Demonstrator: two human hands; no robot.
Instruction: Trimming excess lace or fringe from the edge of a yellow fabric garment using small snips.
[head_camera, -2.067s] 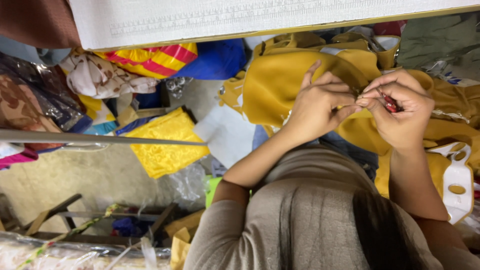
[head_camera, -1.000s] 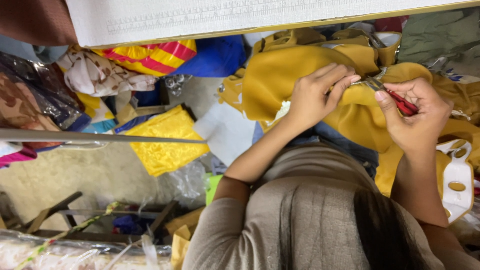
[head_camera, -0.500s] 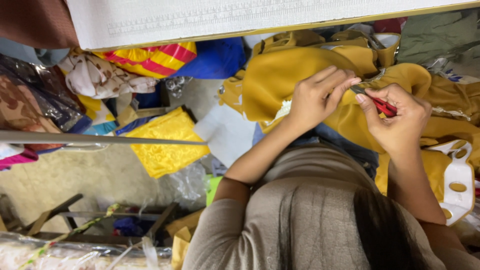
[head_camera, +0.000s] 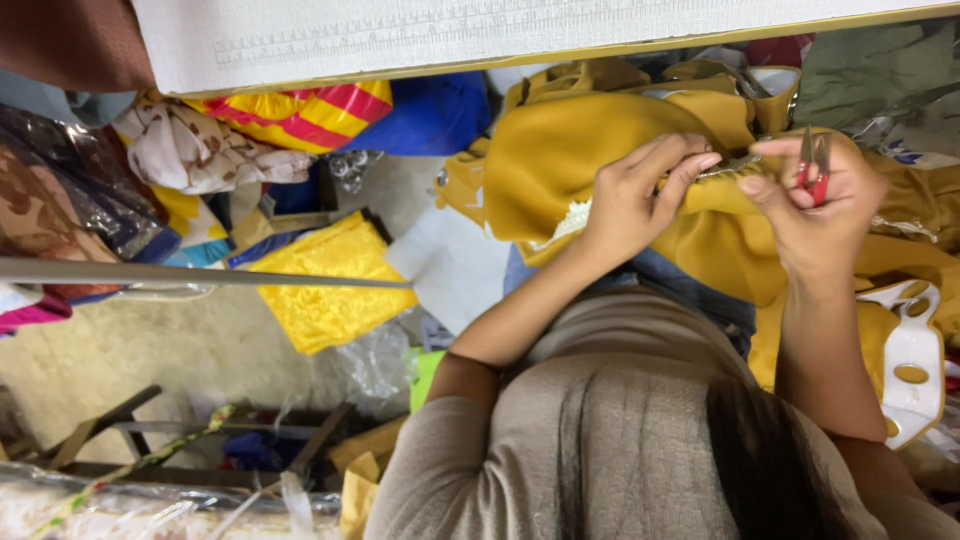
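— where is the yellow cloth (head_camera: 600, 150) she works on? i see so many fabrics here.

— it lies bunched over her lap, under both hands, below the edge of the white board (head_camera: 500, 35). the left hand (head_camera: 635, 200) rests on top of it, fingers (head_camera: 680, 165) bent and pinching a fold near the seam. the right hand (head_camera: 820, 215) is just beside, touching the same fold.

— and the red thing?

— small red thread snips (head_camera: 815, 165). the right hand holds them in the palm, blades pointing up and away from the cloth, and the thumb and first finger reach down to the edge. so the right fingers are closed around the snips, and the left ones are narrow, closed on the cloth.

— is the cutting done, you think?

— hard to say. the blades are not on the cloth at this moment, so i judge she is between cuts, feeling along the seam. a bit of white trim (head_camera: 570, 222) shows under the left wrist. how much of the seam is cleaned i cannot tell, since most of the cloth is folded and hidden. i would guess a good part remains.

— and around her?

— a bright yellow patterned fabric (head_camera: 325, 285) lies on the floor (head_camera: 170, 350), well apart, and a red and yellow striped cloth (head_camera: 300, 110) is near a blue one (head_camera: 430, 115). none of these is touched.
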